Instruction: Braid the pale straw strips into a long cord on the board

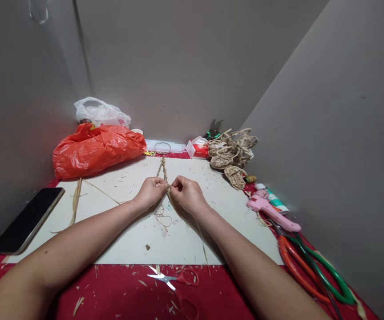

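Observation:
My left hand [151,192] and my right hand [187,193] meet at the middle of a cream work board [128,242]. Both are closed in a pinch on a braided straw cord [163,170] that runs away from me toward the back of the board. Loose straw strands [162,218] trail from under my hands toward me. The fingertips of the two hands almost touch over the cord.
Small scissors [171,279] lie on the red cloth near me. A black phone [28,218] lies at the left, an orange plastic bag [94,149] at the back left. Woven straw sandals [230,153], a pink glue gun [272,210] and long-handled cutters [312,266] lie at the right.

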Tool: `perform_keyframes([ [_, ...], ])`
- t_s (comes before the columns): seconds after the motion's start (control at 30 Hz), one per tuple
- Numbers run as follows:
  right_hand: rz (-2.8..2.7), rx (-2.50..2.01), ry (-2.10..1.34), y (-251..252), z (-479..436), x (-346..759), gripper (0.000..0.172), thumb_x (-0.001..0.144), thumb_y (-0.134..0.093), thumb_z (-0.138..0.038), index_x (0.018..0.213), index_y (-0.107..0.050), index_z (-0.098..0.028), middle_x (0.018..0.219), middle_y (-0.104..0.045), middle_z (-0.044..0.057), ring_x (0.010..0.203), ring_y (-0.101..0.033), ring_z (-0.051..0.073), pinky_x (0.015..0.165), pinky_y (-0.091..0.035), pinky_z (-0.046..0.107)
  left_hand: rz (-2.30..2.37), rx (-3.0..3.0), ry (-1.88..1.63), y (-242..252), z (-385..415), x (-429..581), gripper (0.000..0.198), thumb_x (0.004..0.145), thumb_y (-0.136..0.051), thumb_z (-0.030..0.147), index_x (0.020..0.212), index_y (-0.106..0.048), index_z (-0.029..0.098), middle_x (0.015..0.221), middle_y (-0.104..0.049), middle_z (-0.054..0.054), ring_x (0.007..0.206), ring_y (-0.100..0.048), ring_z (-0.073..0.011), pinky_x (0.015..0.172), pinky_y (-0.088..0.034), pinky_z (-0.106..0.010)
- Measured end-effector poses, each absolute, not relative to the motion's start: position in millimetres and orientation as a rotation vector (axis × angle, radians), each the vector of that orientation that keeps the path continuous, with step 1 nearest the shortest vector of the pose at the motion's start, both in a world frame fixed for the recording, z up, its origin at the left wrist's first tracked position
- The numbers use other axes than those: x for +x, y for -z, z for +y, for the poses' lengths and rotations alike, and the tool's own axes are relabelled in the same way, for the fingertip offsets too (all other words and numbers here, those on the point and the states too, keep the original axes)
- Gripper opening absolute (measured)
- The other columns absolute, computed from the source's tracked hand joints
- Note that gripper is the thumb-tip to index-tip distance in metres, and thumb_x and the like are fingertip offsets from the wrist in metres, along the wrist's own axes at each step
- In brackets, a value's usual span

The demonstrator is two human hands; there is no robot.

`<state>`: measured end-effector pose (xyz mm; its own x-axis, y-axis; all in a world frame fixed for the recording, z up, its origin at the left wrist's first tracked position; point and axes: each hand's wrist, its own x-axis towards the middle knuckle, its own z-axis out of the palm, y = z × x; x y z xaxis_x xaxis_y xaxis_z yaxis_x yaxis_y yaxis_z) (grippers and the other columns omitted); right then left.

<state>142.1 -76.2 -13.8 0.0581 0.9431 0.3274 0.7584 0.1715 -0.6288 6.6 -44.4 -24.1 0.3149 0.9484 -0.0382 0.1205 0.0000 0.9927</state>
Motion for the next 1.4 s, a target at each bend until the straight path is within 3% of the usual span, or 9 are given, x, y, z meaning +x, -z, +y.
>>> perform_keyframes([
  [0.1,-1.600,-1.593,-0.619,11,-75,144,0.004,0.066,-0.056,-0.020,0.064,-0.055,-0.016,0.055,-0.054,-0.002,0.050,-0.046,0.010,0.051,-0.036,0.022,1.050,1.408,-0.919,26,-43,6,0.017,0.068,-0.057,0.031,0.065,-0.054,0.014,0.049,-0.044,0.005,0.044,-0.033,-0.0060,0.047,-0.024,-0.021],
  [0.27,-1.371,-1.418,-1.382,1,-76,154,0.024,0.071,-0.061,-0.036,0.063,-0.055,-0.013,0.051,-0.053,-0.001,0.041,-0.044,0.006,0.040,-0.034,0.018,1.041,1.380,-0.913,25,-42,5,0.017,0.068,-0.056,0.030,0.064,-0.053,0.014,0.050,-0.047,0.004,0.044,-0.034,-0.0061,0.046,-0.024,-0.021],
  [0.4,-1.293,-1.428,-1.536,0,-76,157,0.021,0.072,-0.060,-0.029,0.060,-0.053,-0.013,0.052,-0.056,0.000,0.038,-0.044,0.005,0.037,-0.034,0.016,1.063,1.400,-0.914,25,-41,4,0.017,0.067,-0.057,0.029,0.064,-0.055,0.013,0.049,-0.045,0.005,0.044,-0.032,-0.0056,0.046,-0.024,-0.021],
  [0.6,-1.428,-1.581,-1.240,7,-76,147,0.023,0.077,-0.049,-0.024,0.055,-0.047,-0.017,0.043,-0.051,-0.003,0.031,-0.039,0.006,0.033,-0.028,0.018,1.037,1.423,-0.890,23,-42,3,0.017,0.069,-0.056,0.028,0.060,-0.055,0.013,0.044,-0.046,0.005,0.041,-0.037,-0.0065,0.046,-0.028,-0.021],
  [0.77,-1.766,-1.645,-0.727,8,-84,138,0.028,0.080,-0.043,-0.025,0.054,-0.051,-0.017,0.047,-0.054,0.000,0.043,-0.047,0.010,0.045,-0.033,0.021,0.981,1.365,-0.916,18,-44,2,0.016,0.067,-0.058,0.023,0.056,-0.059,0.011,0.055,-0.059,-0.002,0.051,-0.048,-0.0083,0.058,-0.038,-0.023],
  [0.9,-1.939,-1.758,-0.334,6,-93,127,0.027,0.084,-0.040,-0.026,0.069,-0.061,-0.018,0.066,-0.065,0.006,0.059,-0.056,0.015,0.056,-0.036,0.025,1.036,1.247,-0.883,15,-47,3,0.012,0.066,-0.058,0.021,0.059,-0.059,0.012,0.045,-0.050,0.003,0.041,-0.037,-0.0052,0.046,-0.029,-0.020],
  [1.07,-2.029,-1.944,-0.041,7,-97,115,0.030,0.087,-0.036,-0.026,0.091,-0.065,-0.018,0.076,-0.069,0.012,0.064,-0.062,0.022,0.058,-0.035,0.029,0.964,1.179,-0.812,12,-49,2,0.019,0.071,-0.056,0.026,0.057,-0.054,0.014,0.037,-0.034,0.008,0.032,-0.023,-0.0030,0.037,-0.013,-0.021],
  [1.23,-2.060,-2.020,0.058,9,-98,109,0.032,0.087,-0.037,-0.024,0.107,-0.062,-0.017,0.074,-0.069,0.012,0.065,-0.064,0.024,0.058,-0.036,0.030,0.945,1.136,-0.792,7,-49,2,0.015,0.069,-0.059,0.024,0.060,-0.056,0.013,0.038,-0.038,0.007,0.031,-0.024,-0.0021,0.036,-0.012,-0.022],
  [1.4,-2.070,-1.884,-0.130,0,-103,111,0.028,0.086,-0.041,-0.028,0.102,-0.062,-0.018,0.075,-0.069,0.009,0.063,-0.061,0.021,0.056,-0.035,0.028,0.946,1.059,-0.828,5,-46,1,0.008,0.064,-0.063,0.018,0.063,-0.058,0.011,0.042,-0.047,0.005,0.031,-0.029,-0.0019,0.035,-0.015,-0.021],
])
